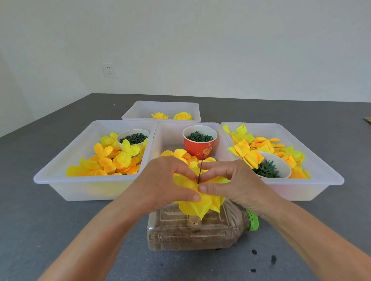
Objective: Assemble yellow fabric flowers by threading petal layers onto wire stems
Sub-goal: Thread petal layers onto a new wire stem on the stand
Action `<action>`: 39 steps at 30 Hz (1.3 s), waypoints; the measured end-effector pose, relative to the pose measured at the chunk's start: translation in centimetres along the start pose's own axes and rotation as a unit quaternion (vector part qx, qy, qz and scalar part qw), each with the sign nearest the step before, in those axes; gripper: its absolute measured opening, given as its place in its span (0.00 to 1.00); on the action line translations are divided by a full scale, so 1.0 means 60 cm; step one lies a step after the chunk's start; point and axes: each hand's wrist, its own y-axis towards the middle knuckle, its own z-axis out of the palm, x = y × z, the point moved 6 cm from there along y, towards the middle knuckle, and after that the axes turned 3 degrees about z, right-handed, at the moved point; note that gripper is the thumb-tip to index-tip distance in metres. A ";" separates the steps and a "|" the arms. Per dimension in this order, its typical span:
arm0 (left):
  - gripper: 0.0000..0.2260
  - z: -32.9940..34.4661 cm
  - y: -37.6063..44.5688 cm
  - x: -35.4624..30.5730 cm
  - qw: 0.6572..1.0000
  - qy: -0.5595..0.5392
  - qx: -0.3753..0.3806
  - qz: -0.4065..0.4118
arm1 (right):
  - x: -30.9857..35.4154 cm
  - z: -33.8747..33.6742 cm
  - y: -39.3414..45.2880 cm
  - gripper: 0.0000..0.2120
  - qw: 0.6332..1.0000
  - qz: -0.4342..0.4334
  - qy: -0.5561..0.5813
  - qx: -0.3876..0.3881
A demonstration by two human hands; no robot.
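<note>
My two forearms come in from the bottom edge and meet over a plastic bottle [196, 230] that lies on its side on the grey tabletop [57, 218], filled with something brown and grainy, its green cap [253, 220] toward my right. Just above the bottle I hold the flower in work. My left hand [163, 183] pinches the yellow petal layers [201, 203] between thumb and curled fingers, and my right hand [230, 180] does the same from the other side, so both hands are clamped on the fabric, close around the dark wire stem [200, 169]. The stem goes through the middle of the petals and its free end stands up between my fingertips. I judge that I am pushing a layer along the wire; how many layers already sit there I cannot tell. Behind my hands stand three clear trays: the left tray [55, 172] with loose yellow and orange petals and a white cup of small dark green pieces, the middle tray [169, 132] with a red cup [199, 146] of green rings, the right tray [320, 177] with more petals and a bowl of green leafy parts. A far tray [162, 105] holds two finished flowers [171, 116], so the work is only begun; much material remains.
</note>
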 end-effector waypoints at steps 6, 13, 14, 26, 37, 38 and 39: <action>0.15 0.002 0.002 0.000 1.000 0.019 0.000 0.005 | -0.003 0.000 0.002 0.08 1.000 -0.005 -0.005 -0.016; 0.13 0.003 0.004 0.003 1.000 0.023 -0.007 0.003 | -0.008 0.003 0.004 0.07 1.000 0.001 0.001 -0.018; 0.13 0.004 0.004 0.004 1.000 0.023 -0.008 0.004 | -0.009 0.003 0.004 0.07 1.000 0.000 -0.001 -0.022; 0.11 0.008 0.012 0.012 1.000 -0.002 -0.012 -0.001 | -0.011 0.003 0.008 0.09 0.999 -0.011 -0.037 -0.028; 0.10 0.009 0.013 0.017 1.000 -0.027 -0.006 -0.004 | -0.005 0.005 0.011 0.07 0.998 -0.007 -0.049 -0.033; 0.10 0.009 0.013 0.018 0.999 -0.031 -0.009 -0.004 | -0.007 0.005 0.011 0.07 0.998 -0.008 -0.047 -0.034; 0.10 0.009 0.013 0.020 0.999 -0.033 -0.010 -0.004 | -0.008 0.005 0.011 0.07 0.998 -0.008 -0.046 -0.035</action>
